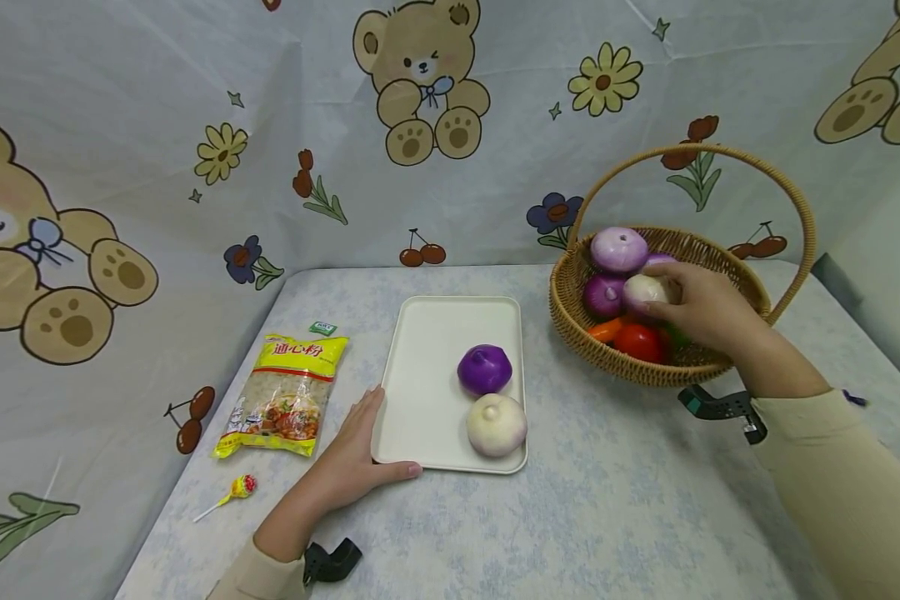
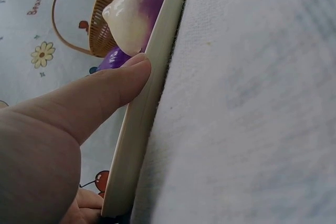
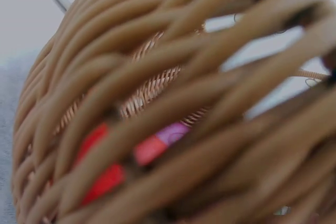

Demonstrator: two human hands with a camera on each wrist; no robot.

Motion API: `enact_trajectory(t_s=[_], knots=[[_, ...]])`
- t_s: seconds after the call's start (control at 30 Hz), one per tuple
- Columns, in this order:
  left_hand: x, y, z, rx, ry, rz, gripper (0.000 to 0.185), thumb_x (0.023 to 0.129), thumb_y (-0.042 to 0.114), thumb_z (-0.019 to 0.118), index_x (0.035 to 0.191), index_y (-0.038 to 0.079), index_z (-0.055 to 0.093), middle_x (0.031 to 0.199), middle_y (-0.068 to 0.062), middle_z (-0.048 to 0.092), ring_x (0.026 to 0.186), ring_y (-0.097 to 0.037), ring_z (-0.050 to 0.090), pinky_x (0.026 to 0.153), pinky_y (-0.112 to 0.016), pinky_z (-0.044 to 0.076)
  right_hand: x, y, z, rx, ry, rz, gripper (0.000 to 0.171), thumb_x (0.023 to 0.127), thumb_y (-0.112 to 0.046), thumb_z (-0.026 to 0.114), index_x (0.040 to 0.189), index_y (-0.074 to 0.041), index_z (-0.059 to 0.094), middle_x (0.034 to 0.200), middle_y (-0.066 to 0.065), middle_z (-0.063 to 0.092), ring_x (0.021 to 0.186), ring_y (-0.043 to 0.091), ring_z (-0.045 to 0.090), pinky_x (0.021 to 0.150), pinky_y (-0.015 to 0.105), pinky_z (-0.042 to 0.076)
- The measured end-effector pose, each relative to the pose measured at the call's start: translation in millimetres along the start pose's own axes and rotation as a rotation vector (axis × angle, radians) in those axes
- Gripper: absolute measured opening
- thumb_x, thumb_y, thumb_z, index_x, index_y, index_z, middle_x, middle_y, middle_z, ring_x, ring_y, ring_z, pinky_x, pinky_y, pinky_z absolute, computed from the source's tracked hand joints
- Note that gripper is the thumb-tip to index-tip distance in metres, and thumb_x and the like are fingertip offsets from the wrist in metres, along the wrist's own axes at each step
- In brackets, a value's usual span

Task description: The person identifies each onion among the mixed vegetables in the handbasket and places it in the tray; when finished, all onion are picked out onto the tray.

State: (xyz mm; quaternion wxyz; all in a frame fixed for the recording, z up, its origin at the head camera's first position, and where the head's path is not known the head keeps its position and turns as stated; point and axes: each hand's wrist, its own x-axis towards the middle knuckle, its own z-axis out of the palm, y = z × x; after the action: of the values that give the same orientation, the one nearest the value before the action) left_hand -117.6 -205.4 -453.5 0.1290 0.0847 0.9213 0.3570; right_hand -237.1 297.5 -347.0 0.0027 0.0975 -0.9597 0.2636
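Behind a white table mottled with blue [image 1: 607,500], pale hanging cloth [image 1: 487,200] printed with bears, flowers and cherries. Along the table's left edge, a yellow and clear plastic food packet [image 1: 281,392] and a yellow-wrapped lollipop [image 1: 243,486]. Towards the table's far right corner, a round, tan woven basket [image 1: 568,323] with a tall arched handle, filled partly with glossy purple onions [image 1: 618,248] and a shiny red tomato-like vegetable [image 1: 642,342].

Inside that basket, beside the purple ones, a smooth, round, cream-white onion [image 1: 645,293], pinched between thumb and fingers of the right hand [image 1: 708,310]. At the near left corner of a cream rectangular tray [image 1: 423,375] with a low rim, the left hand [image 1: 354,450], fingers stretched along the left edge, thumb on the near edge, pressing rather than wrapping. Near the tray's right edge, a deep purple round onion [image 1: 485,369]; by its near right corner, a second cream-white onion [image 1: 497,425].

Probably firm and stiff, hard to crush; real or model, and so heavy or light, cannot tell. Glossy and curved, so likely to slip or roll. Best held round the widest part, thumb opposite spread fingers, not by the tip.
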Motion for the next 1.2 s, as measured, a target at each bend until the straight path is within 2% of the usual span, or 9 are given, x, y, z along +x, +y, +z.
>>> enact_trajectory(t_s=[0.13,0.27,0.47,0.67,0.9,1.0,1.13,1.2], knots=[[0.1,0.0,0.4,-0.002,-0.003,-0.006,0.138,0.074,0.069,0.087,0.171,0.012,0.006,0.175,-0.01,0.006,0.159,-0.029,0.001,0.122,-0.061,0.013,-2.6,-5.1,-2.8,0.023,0.037,-0.018,0.057,0.102,-0.026,0.074,0.147,0.001,0.055,0.133,0.032,0.057,0.117,0.047,0.05,0.101,0.069,0.039],[0.3,-0.1,0.2,0.001,-0.001,0.0,0.138,0.074,0.07,0.087,0.171,0.012,0.006,0.175,-0.009,0.005,0.159,-0.028,0.001,0.122,-0.061,0.013,-6.0,-16.1,-6.4,0.032,0.063,-0.062,0.055,0.101,-0.02,0.074,0.147,0.002,0.054,0.139,0.032,0.054,0.118,0.048,0.049,0.1,0.07,0.04],[0.0,0.1,-1.0,0.005,-0.001,0.002,0.138,0.074,0.071,0.086,0.171,0.012,0.006,0.175,-0.01,0.005,0.159,-0.028,0.001,0.123,-0.06,0.012,-6.8,-50.1,-7.0,0.07,0.092,-0.157,0.053,0.099,-0.012,0.077,0.146,0.002,0.057,0.143,0.028,0.055,0.118,0.045,0.052,0.098,0.066,0.045],[-0.1,0.7,-0.6,0.004,-0.004,0.002,0.139,0.074,0.072,0.085,0.171,0.012,0.006,0.175,-0.01,0.004,0.159,-0.028,0.0,0.123,-0.059,0.012,-3.2,-90.3,1.5,0.132,0.112,-0.259,0.053,0.097,-0.01,0.079,0.145,-0.001,0.06,0.144,0.023,0.057,0.123,0.042,0.053,0.102,0.065,0.046],[-1.1,2.6,-1.4,-0.001,-0.005,0.002,0.138,0.074,0.07,0.086,0.17,0.011,0.007,0.175,-0.01,0.004,0.159,-0.028,0.0,0.123,-0.059,0.012,11.6,-128.0,31.6,0.163,0.099,-0.434,0.05,0.096,-0.01,0.081,0.141,0.003,0.062,0.143,0.019,0.06,0.126,0.034,0.058,0.105,0.054,0.046],[-1.1,3.2,-1.6,-0.001,-0.007,-0.002,0.137,0.075,0.069,0.087,0.171,0.012,0.007,0.175,-0.01,0.004,0.159,-0.027,0.0,0.123,-0.059,0.012,20.2,-140.7,50.0,0.157,0.057,-0.459,0.051,0.095,-0.011,0.081,0.14,0.003,0.063,0.142,0.018,0.062,0.11,0.033,0.063,0.097,0.05,0.05],[0.1,1.6,-0.8,0.002,-0.008,-0.003,0.137,0.074,0.07,0.086,0.171,0.013,0.006,0.175,-0.009,0.004,0.159,-0.027,0.0,0.123,-0.06,0.012,34.7,-151.4,77.6,0.16,-0.015,-0.449,0.053,0.094,-0.012,0.082,0.141,0.004,0.062,0.142,0.019,0.062,0.113,0.035,0.063,0.103,0.049,0.048],[0.5,0.5,-0.4,0.005,-0.008,0.0,0.138,0.074,0.071,0.085,0.171,0.013,0.006,0.175,-0.009,0.004,0.159,-0.028,0.0,0.123,-0.06,0.012,42.6,-154.6,91.2,0.162,-0.049,-0.42,0.053,0.094,-0.012,0.082,0.141,0.005,0.062,0.142,0.021,0.061,0.125,0.036,0.059,0.11,0.049,0.043]])
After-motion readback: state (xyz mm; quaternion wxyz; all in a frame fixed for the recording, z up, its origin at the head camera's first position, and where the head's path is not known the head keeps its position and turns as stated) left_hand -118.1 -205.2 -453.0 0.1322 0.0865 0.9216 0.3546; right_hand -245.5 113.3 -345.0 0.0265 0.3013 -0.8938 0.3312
